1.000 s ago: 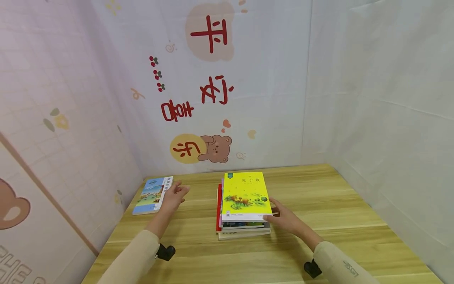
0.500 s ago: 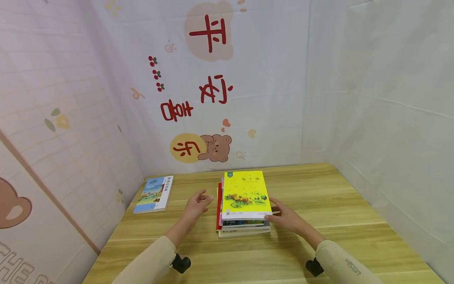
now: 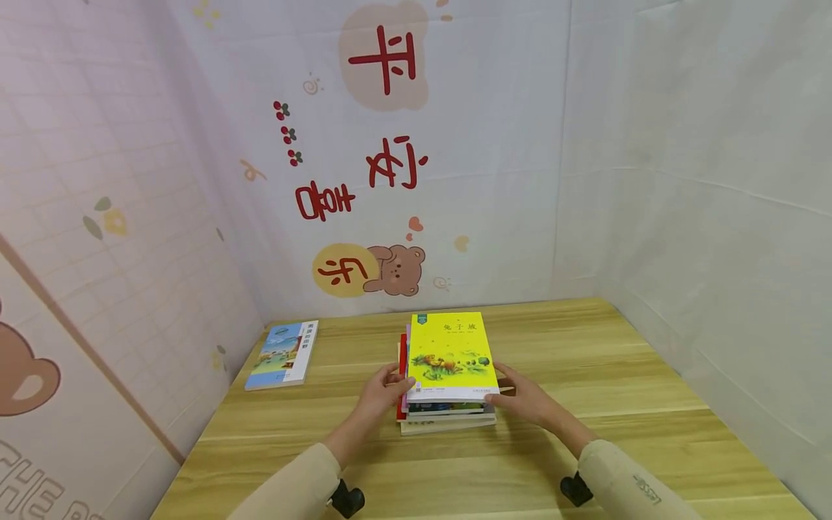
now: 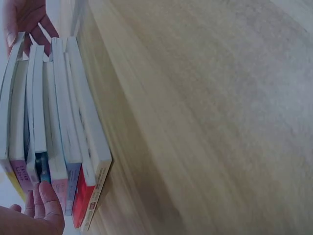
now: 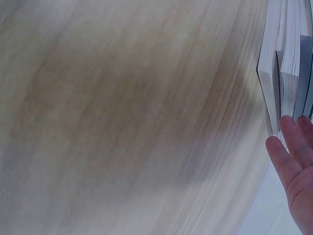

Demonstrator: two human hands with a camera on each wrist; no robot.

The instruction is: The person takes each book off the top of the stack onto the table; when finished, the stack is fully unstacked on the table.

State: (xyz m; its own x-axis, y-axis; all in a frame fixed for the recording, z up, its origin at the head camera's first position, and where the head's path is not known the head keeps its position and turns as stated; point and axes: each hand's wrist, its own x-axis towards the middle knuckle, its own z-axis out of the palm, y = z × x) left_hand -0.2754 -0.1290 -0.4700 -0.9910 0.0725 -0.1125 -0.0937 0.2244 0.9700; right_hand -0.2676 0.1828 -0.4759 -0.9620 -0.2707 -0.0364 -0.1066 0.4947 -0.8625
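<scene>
A stack of several books (image 4: 54, 122) lies on the wooden table, with a yellow-covered book (image 3: 450, 350) on top. Red (image 4: 84, 200) and cream (image 3: 448, 427) books show lower down. My left hand (image 3: 380, 395) is at the stack's left side, thumb at the yellow book's lower left edge. In the left wrist view, its straight fingers (image 4: 50, 200) touch the spines around mid-height. On the opposite side, my right hand (image 3: 528, 399) has its thumb at the yellow book's lower right corner. Its other fingers (image 5: 292, 137) extend, spread, along the page edges.
A single blue-and-white book (image 3: 276, 357) lies flat at the table's back left. White cloth walls (image 3: 702, 217) printed with red characters and a bear stand behind and beside the table (image 3: 604, 375). Small black devices (image 3: 575, 490) sit at both wrists.
My left hand has moved right from beside the blue-and-white book to the left side of the stack. The right hand and the books have stayed in place.
</scene>
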